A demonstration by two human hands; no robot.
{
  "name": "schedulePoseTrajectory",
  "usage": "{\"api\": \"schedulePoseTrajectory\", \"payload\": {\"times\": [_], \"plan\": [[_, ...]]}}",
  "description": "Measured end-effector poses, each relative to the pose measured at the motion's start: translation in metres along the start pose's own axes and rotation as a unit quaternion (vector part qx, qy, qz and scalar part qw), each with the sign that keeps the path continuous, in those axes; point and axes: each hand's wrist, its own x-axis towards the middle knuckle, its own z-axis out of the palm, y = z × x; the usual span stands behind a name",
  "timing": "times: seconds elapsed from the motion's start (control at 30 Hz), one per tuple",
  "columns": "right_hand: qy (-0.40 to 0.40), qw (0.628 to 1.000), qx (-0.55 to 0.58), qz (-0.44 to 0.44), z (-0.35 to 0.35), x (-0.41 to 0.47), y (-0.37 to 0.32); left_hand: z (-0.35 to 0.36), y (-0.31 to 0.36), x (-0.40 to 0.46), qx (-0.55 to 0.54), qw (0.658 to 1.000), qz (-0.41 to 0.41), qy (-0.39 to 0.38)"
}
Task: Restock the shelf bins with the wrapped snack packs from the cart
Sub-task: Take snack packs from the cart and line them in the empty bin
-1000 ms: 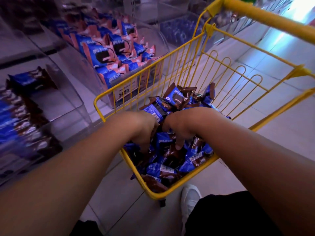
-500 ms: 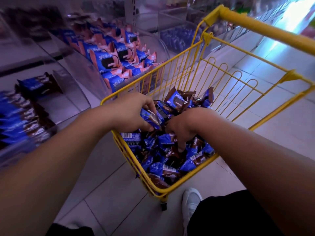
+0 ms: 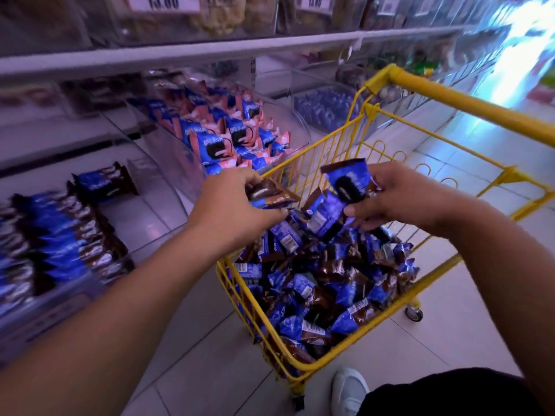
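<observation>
Wrapped snack packs [image 3: 324, 283] heaped in the yellow cart [image 3: 468, 99]; left hand [image 3: 234, 210] and right hand [image 3: 399, 199] each grip packs above its rim. Clear shelf bin [image 3: 156, 202], left, has open floor; blurred upper shelves unreadable.

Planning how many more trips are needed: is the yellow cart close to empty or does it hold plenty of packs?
Plenty. Loose blue-and-brown snack packs heap across the yellow cart's basket, hiding its floor.

Pale tiled floor [image 3: 468, 349], bright aisle glare [image 3: 516, 55]
</observation>
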Motion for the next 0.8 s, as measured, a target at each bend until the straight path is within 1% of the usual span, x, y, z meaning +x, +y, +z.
{"api": "schedulePoseTrajectory", "payload": {"times": [0.07,0.1,0.17,0.2,0.23,0.27,0.33,0.37,0.4,0.43,0.5,0.53,0.6,0.63,0.67,0.73,0.77,0.8], "plan": [[0.036,0.988,0.151,-0.008,0.008,-0.004,-0.001,-0.004,-0.001,-0.001,0.015,0.999,-0.023,0.027],[0.044,0.977,0.210,-0.015,0.015,-0.003,-0.003,-0.006,-0.001,-0.001,0.013,0.999,-0.042,0.022],[0.056,0.960,0.270,-0.049,0.029,0.000,-0.010,-0.008,0.001,-0.001,-0.027,0.996,-0.085,-0.024],[0.069,0.956,0.275,-0.074,0.035,0.003,-0.013,-0.007,0.005,0.000,-0.081,0.988,-0.113,-0.060],[0.088,0.954,0.265,-0.105,0.041,0.004,-0.016,-0.007,0.009,0.000,-0.155,0.972,-0.151,-0.096],[0.108,0.954,0.244,-0.139,0.045,0.005,-0.019,-0.007,0.014,0.000,-0.234,0.944,-0.195,-0.126],[0.143,0.949,0.186,-0.208,0.048,0.006,-0.022,-0.008,0.023,0.000,-0.394,0.867,-0.259,-0.159],[0.155,0.945,0.157,-0.241,0.047,0.006,-0.024,-0.009,0.025,0.001,-0.461,0.829,-0.268,-0.168],[0.165,0.941,0.123,-0.270,0.046,0.006,-0.025,-0.011,0.026,0.001,-0.508,0.802,-0.268,-0.167],[0.180,0.935,0.083,-0.295,0.046,0.006,-0.026,-0.012,0.025,0.002,-0.539,0.784,-0.266,-0.157],[0.233,0.916,-0.013,-0.327,0.045,0.006,-0.026,-0.015,0.023,0.002,-0.566,0.766,-0.277,-0.127],[0.265,0.901,-0.051,-0.339,0.045,0.006,-0.026,-0.014,0.023,0.002,-0.566,0.765,-0.286,-0.112],[0.310,0.871,-0.091,-0.371,0.045,0.003,-0.028,-0.015,0.022,0.002,-0.539,0.784,-0.296,-0.085],[0.317,0.856,-0.110,-0.393,0.046,0.002,-0.029,-0.015,0.021,0.003,-0.525,0.794,-0.298,-0.068],[0.313,0.843,-0.131,-0.417,0.047,0.001,-0.029,-0.014,0.020,0.003,-0.521,0.797,-0.301,-0.053],[0.285,0.826,-0.163,-0.458,0.052,0.002,-0.028,-0.015,0.020,0.004,-0.534,0.789,-0.299,-0.051],[0.268,0.821,-0.179,-0.471,0.056,0.003,-0.028,-0.015,0.021,0.004,-0.553,0.777,-0.293,-0.067],[0.248,0.819,-0.195,-0.479,0.060,0.004,-0.027,-0.016,0.021,0.004,-0.581,0.758,-0.283,-0.092]]}}
